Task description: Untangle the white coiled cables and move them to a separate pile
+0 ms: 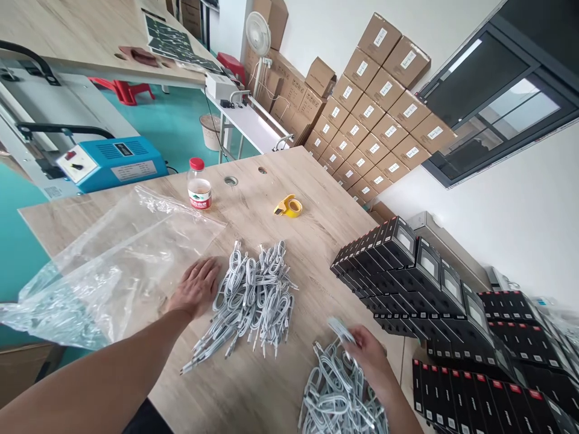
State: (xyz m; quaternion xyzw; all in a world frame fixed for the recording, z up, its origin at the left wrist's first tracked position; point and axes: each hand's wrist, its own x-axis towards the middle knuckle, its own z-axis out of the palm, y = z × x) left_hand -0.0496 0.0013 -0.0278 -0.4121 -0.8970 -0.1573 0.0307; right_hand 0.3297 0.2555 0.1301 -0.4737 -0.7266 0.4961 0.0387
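Note:
My left hand (195, 288) lies flat, fingers outstretched, at the edge of a clear plastic zip bag (136, 259) spread over the table. Just right of its fingertips is a pile of grey cables (256, 295), each folded and bundled, with their plugs pointing mostly toward me. My right hand (368, 355) is closed on a bundled cable (340, 330), slightly blurred, above a second, looser heap of grey cables (339, 395) near the table's right edge. The fingertips of that hand are partly hidden.
A red-capped bottle (199, 185) and a yellow tape dispenser (288, 207) stand farther back on the wooden table (312, 247). Stacked black boxes (407, 271) line the right side. Beyond the table are a blue machine (113, 161) and piled cartons (371, 114).

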